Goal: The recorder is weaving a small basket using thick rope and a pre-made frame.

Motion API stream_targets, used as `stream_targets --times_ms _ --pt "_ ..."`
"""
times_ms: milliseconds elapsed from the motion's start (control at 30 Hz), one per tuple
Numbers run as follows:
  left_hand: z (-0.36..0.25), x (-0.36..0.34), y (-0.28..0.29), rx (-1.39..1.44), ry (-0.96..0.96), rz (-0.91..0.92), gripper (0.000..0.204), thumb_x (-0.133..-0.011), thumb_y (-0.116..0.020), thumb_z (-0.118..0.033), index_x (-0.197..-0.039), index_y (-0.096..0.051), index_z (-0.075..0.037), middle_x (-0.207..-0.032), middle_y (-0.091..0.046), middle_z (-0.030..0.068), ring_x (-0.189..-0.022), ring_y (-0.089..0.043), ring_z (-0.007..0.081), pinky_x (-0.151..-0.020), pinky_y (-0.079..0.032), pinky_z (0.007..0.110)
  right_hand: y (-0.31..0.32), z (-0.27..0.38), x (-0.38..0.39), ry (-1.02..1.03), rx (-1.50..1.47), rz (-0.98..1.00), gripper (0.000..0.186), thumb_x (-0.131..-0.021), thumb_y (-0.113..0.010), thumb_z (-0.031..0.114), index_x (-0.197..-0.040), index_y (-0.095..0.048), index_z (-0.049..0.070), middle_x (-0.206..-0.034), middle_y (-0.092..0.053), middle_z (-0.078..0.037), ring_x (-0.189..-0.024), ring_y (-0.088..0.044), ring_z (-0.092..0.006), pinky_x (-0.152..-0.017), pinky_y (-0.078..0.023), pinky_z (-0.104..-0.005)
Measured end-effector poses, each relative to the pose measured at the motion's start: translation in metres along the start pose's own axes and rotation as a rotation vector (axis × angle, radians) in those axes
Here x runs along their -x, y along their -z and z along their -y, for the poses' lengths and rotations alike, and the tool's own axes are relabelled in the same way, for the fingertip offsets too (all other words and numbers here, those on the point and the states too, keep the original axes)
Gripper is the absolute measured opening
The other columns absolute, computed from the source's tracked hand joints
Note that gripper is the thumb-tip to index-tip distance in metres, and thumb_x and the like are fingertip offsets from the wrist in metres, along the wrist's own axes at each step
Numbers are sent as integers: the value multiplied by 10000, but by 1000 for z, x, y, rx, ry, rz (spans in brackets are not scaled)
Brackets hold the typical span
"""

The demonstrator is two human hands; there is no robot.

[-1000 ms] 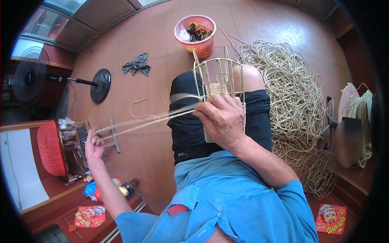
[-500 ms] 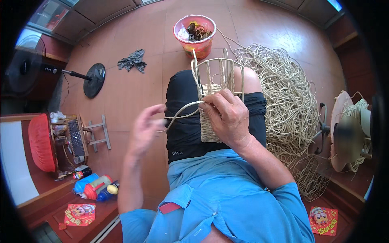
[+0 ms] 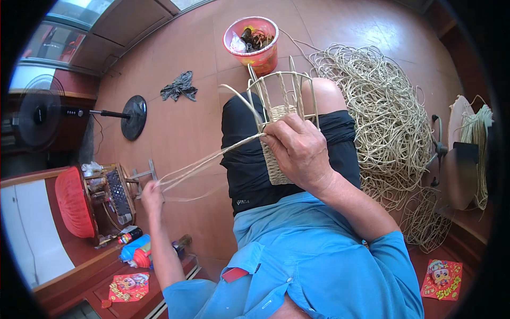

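On my lap rests a small basket (image 3: pixel 274 165) of wire frame and woven straw-coloured cord, its bare wire ribs pointing away from me. My right hand (image 3: pixel 298 151) is closed over its near part, thumb and fingers pinching at the left edge. From that pinch a doubled cord (image 3: pixel 212 157) stretches leftward to my left hand (image 3: pixel 152 195), which is closed on it out past my knee. Another loose cord end (image 3: pixel 234 91) curves up from the basket's left side. My right hand hides part of the weave.
A large heap of loose cord (image 3: pixel 372 117) lies on the floor to the right, with one strand running to a red bucket (image 3: pixel 264 56) ahead. A standing fan (image 3: pixel 133 118), a dark rag (image 3: pixel 179 86) and a red stool (image 3: pixel 74 202) are at left. A cord reel (image 3: pixel 473 159) stands far right.
My left hand has swung out left and down, drawing the cord into a long, straight stretch. My right hand keeps its pinch at the basket. The view has turned slightly.
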State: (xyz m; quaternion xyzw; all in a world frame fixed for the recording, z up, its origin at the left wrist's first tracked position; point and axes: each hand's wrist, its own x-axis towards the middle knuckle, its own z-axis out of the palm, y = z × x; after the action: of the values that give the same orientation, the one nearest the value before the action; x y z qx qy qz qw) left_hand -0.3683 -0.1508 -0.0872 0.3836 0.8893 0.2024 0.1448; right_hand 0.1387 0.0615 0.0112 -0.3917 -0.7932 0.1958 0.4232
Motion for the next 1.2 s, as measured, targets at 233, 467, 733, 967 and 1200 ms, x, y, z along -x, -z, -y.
stream_targets --times_ms 233,467,733,967,1200 --pt "234 5 141 -547 653 -212 446 -933 -727 -367 -1009 -825 61 -1012 -811 272 -957 -786 455 -869 -583 565 1 -3 1 19 4 22 92 -966 -770 125 -1007 -697 86 -943 -624 -87 -796 -666 -303 -711 -537 -432" --pt "155 -20 132 -445 523 -193 275 -905 -804 -214 -1053 -767 15 -986 -791 207 -920 -773 369 -817 -578 505 1 -2 0 -4 -71 -6 108 -958 -779 101 -1013 -691 73 -945 -625 -97 -815 -678 -316 -730 -554 -439" --pt "-216 71 -49 485 -419 247 322 -1062 -680 -53 -1382 -705 -26 -1198 -729 45 -1087 -686 132 -935 -574 286 3 1 -2 -30 -51 33 126 -941 -797 86 -1014 -698 62 -956 -631 -110 -833 -691 -340 -737 -563 -448" --pt "-316 112 -89 286 -700 180 313 -1023 -725 -69 -1332 -713 -16 -1165 -719 151 -970 -737 255 -849 -593 367 5 3 -4 -40 -88 5 115 -944 -796 64 -1003 -699 47 -959 -640 -123 -843 -699 -346 -742 -565 -452" --pt "-333 140 -64 309 -862 -173 195 -979 -758 27 -1165 -748 -28 -1059 -740 135 -945 -741 275 -830 -592 383 9 3 -5 -55 -94 40 112 -950 -793 64 -1005 -697 45 -965 -649 -128 -848 -710 -349 -742 -579 -453"
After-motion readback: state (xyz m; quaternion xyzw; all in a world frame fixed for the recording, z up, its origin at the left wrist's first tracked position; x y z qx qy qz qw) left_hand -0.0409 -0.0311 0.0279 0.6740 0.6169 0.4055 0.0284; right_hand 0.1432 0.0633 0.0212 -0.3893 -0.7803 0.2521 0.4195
